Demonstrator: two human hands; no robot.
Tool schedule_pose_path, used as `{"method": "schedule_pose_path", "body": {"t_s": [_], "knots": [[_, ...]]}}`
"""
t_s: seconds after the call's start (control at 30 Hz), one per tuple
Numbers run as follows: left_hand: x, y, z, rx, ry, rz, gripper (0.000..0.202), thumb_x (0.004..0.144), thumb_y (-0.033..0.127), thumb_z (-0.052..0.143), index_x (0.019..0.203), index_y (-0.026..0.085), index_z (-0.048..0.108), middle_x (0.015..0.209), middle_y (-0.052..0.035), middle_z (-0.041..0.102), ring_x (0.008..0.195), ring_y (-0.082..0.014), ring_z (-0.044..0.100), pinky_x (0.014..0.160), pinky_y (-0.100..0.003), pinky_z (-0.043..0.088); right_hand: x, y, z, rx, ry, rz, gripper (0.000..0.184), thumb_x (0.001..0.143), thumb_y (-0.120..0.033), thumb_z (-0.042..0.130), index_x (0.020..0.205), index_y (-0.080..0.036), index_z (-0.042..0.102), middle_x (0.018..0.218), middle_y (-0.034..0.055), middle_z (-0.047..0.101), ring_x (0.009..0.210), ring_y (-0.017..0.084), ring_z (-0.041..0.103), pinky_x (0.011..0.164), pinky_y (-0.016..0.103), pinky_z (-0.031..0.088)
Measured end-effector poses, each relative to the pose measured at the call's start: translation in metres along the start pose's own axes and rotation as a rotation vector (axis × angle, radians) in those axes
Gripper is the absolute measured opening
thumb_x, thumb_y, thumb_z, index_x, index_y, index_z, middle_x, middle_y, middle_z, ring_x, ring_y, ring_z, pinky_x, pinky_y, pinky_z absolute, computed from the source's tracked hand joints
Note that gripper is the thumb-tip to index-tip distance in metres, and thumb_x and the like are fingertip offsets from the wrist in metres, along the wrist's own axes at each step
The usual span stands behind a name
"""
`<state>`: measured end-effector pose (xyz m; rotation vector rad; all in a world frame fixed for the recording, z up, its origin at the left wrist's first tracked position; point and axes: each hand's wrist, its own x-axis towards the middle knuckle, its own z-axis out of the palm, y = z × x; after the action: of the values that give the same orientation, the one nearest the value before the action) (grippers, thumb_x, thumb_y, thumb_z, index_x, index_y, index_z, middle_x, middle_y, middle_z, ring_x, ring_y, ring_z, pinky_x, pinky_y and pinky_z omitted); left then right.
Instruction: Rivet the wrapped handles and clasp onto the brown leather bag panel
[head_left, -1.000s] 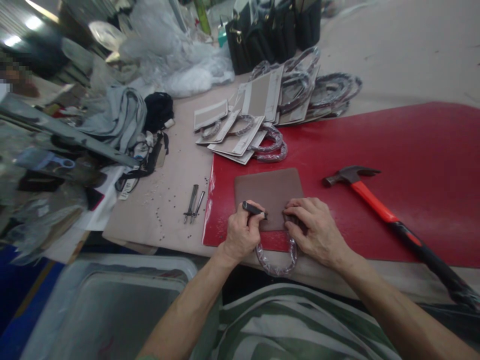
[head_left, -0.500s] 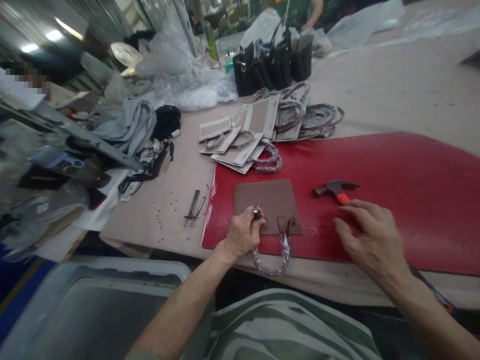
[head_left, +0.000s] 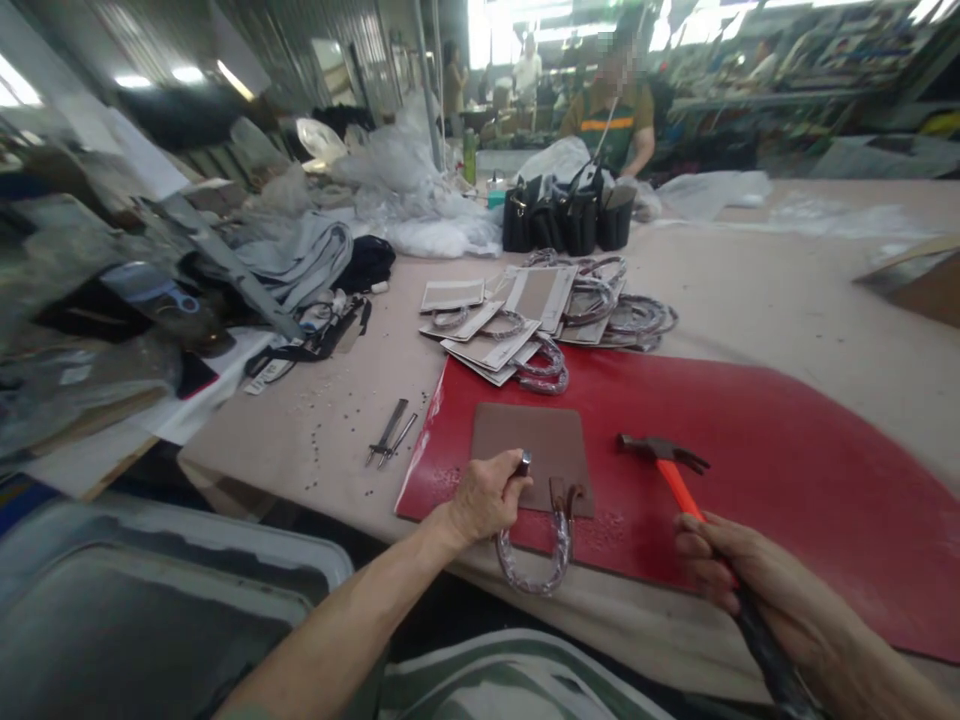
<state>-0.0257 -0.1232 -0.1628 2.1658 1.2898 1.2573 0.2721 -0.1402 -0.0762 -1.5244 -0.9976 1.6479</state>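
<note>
My left hand point(head_left: 484, 495) is closed around a short metal punch point(head_left: 525, 462), its shiny end poking out above the fingers. Beneath it lies a brown leather panel point(head_left: 529, 430). A plastic-wrapped bag handle point(head_left: 531, 582) is joined to the panel's near side, and its loop hangs toward my body. On the right, my right hand point(head_left: 750, 570) grips a claw hammer point(head_left: 679, 490) by its orange and black handle. The hammer head is over the red mat point(head_left: 780, 460), beside the panel. The punch's lower tip is hidden by my fingers.
Several panels with wrapped handles point(head_left: 536, 300) are piled beyond the panel. Two metal tools point(head_left: 390, 435) lie to the left among small scattered bits. Black bags point(head_left: 566, 215) stand farther back, with a person point(head_left: 611, 125) behind them. A grey plastic bin point(head_left: 172, 600) is at lower left.
My right hand has closed on the hammer's handle, and the hammer head has swung round a little. My left hand still holds the punch over the panel. The view has tilted up.
</note>
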Motion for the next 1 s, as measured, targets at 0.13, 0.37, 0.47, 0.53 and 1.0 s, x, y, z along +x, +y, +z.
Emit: {"method": "schedule_pose_path", "body": {"t_s": [0.13,0.37,0.47,0.53,1.0], "knots": [[0.001,0.0,0.0,0.004,-0.004,0.003,0.011,0.088,0.016,0.056,0.098,0.022,0.057,0.084,-0.0055,0.071,0.075,-0.0206,0.072,0.069,-0.029,0.059,-0.023,-0.026,0.032,-0.313,0.185,-0.23,0.044,0.085,-0.069,0.057,0.075,-0.026,0.053,0.057,-0.0019,0.047,0.042,0.012,0.041,0.036,0.025,0.033],[0.0,-0.002,0.002,0.024,0.0,0.01,0.018,0.086,0.014,0.057,0.103,0.021,0.06,0.083,-0.0057,0.071,0.073,-0.0207,0.072,0.066,-0.028,0.057,-0.036,-0.053,0.056,-1.123,0.115,-1.035,0.037,0.102,-0.048,0.039,0.072,-0.028,0.043,0.044,-0.004,0.046,0.03,0.014,0.036,0.04,0.033,0.017],[-0.001,-0.003,0.004,0.028,0.016,0.022,0.014,0.088,0.014,0.056,0.1,0.02,0.06,0.081,-0.0049,0.071,0.072,-0.0196,0.072,0.065,-0.027,0.056,-0.045,-0.067,0.06,-1.183,0.165,-1.106,0.033,0.104,-0.044,0.039,0.076,-0.027,0.043,0.046,-0.0057,0.045,0.031,0.012,0.039,0.039,0.031,0.02],[-0.001,-0.004,0.004,0.032,0.025,0.036,0.012,0.089,0.015,0.056,0.1,0.019,0.06,0.083,-0.0052,0.071,0.073,-0.0191,0.072,0.067,-0.027,0.057,-0.051,-0.071,0.063,-1.1,0.308,-1.117,0.028,0.105,-0.041,0.039,0.081,-0.027,0.044,0.049,-0.0062,0.045,0.033,0.012,0.042,0.04,0.028,0.025],[-0.001,-0.002,-0.003,-0.054,-0.002,-0.019,0.011,0.092,0.016,0.058,0.101,0.019,0.063,0.091,-0.0062,0.074,0.082,-0.0184,0.073,0.076,-0.028,0.059,-0.002,-0.009,-0.004,-0.737,0.108,-0.099,0.045,0.093,-0.061,0.033,0.067,-0.026,0.043,0.051,-0.0024,0.043,0.04,0.014,0.039,0.041,0.028,0.031]]}}
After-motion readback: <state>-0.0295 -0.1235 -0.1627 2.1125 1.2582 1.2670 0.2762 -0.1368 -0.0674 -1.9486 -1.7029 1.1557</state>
